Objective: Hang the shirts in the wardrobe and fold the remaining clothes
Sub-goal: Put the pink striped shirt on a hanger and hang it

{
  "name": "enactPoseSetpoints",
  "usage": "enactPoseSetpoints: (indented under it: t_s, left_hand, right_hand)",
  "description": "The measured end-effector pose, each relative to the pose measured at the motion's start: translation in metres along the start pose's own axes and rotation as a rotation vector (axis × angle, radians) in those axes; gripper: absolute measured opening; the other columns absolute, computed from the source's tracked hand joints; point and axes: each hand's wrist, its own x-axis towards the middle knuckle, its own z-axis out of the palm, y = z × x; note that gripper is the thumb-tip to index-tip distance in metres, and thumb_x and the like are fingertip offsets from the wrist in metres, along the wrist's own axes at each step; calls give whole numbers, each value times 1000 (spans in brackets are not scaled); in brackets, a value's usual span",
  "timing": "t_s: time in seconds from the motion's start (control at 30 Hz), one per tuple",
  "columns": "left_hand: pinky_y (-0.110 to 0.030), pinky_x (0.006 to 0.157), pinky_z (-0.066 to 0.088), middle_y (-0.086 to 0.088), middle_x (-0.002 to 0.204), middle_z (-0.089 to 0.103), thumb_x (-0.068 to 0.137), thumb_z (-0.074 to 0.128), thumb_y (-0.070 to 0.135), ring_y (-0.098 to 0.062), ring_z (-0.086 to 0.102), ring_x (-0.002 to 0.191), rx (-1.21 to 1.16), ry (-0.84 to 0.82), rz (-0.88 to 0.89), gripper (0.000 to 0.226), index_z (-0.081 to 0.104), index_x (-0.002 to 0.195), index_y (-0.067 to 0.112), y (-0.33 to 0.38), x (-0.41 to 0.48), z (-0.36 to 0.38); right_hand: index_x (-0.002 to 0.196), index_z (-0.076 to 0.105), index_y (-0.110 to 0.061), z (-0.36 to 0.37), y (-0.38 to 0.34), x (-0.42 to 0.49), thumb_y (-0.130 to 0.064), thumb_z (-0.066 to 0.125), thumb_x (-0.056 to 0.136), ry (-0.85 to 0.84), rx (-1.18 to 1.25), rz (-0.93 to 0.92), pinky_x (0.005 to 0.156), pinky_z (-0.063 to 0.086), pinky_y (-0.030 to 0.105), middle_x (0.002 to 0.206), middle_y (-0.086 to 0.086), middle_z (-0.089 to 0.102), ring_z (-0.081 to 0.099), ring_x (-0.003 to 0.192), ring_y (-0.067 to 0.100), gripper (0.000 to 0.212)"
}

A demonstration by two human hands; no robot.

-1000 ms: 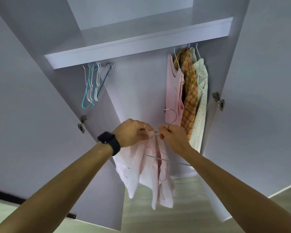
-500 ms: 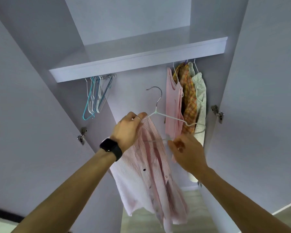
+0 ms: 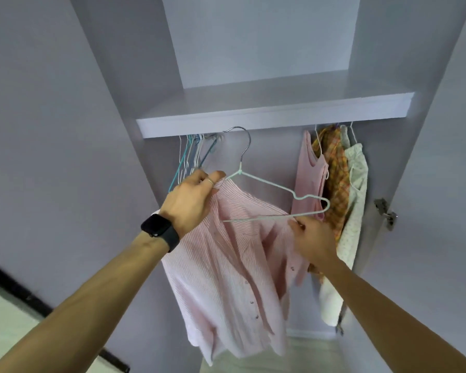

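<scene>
In the middle of the frame, under the shelf of the wardrobe: midway through hanging a striped shirt on a pale wire hanger, hook raised close to the shelf edge but not seen caught on any rail. Only half seated on the wire by the look of it, the right-hand end bare. Already hung at upper right, close together: a pink top, a checked shirt, a white dotted garment. At upper left of the opening, a bunch of spare hangers. Left to do, judging from this: seat the second shoulder, hook up, then fold whatever waits out of view. Gripping the collar and the wire's left arm with the left hand, raised, fingers curled, watch on the wrist; pinching the bottom wire and the cloth beside it with the right hand, lower, at centre right.
</scene>
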Motion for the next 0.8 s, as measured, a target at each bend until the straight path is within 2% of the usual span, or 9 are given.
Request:
enactPoseSetpoints:
  t_s: [0.1,0.17,0.23,0.37,0.43,0.57,0.67,0.7,0.8]
  left_hand:
    - [-47,67,55,-3,108,50,97,56,14,-35,59,82,-2,-8,-30,50,36,135,38,-19,-17,-2]
    - [-42,67,54,-3,109,50,98,56,16,-34,60,84,2,-13,-12,49,35,136,38,-24,-22,-1]
    - [-39,66,52,-3,111,51,99,56,16,-32,60,85,17,-4,0,49,34,136,38,-27,-21,0]
    - [-41,66,54,-3,115,51,97,57,11,-30,61,90,28,-39,16,56,34,140,39,-34,-17,-1]
    - [-44,70,56,-3,118,52,98,55,11,-32,61,93,3,-50,-11,54,38,143,35,-40,-16,-2]
    - [-46,72,57,-5,114,52,101,50,14,-33,62,89,-17,-54,-21,47,38,142,35,-51,-21,-5]
    - [-42,65,56,-5,112,52,101,52,14,-33,62,84,0,-56,34,47,38,140,34,-59,-27,-4]
    - [-41,62,55,-4,112,52,101,51,17,-33,61,81,21,-67,56,46,37,141,35,-59,-27,-2]
    - [-42,62,55,-2,117,51,99,54,18,-33,62,86,103,-103,38,51,31,139,40,-56,-27,3]
  right_hand:
    - [110,69,-16,-15,16,22,-28,54,100,-44,29,31,78,52,41,96,13,72,65,92,40,21]
    - [111,65,-13,-22,17,28,-23,52,101,-64,65,3,81,53,47,101,14,70,65,95,40,19]
    - [113,59,-12,-28,14,32,-21,47,103,-74,126,-16,80,51,45,103,11,68,63,95,37,18]
    - [103,51,-19,-39,11,45,-26,46,105,-143,192,30,67,41,35,82,-2,59,60,82,30,10]
    - [97,56,-19,-48,5,56,-30,50,104,-149,250,63,67,39,33,83,-3,60,57,79,22,14]
    - [69,57,-16,-63,-13,75,-25,57,101,-177,340,79,60,35,32,64,-1,50,45,67,16,33]
    - [83,67,1,-69,-18,83,-28,61,99,-195,345,83,70,44,36,73,22,58,51,70,29,34]
    - [88,67,5,-71,-17,85,-30,61,99,-201,324,81,74,46,37,76,24,59,54,72,32,37]
    - [81,62,-4,-73,-27,87,-36,56,101,-227,195,62,71,41,35,69,5,56,54,73,23,37]
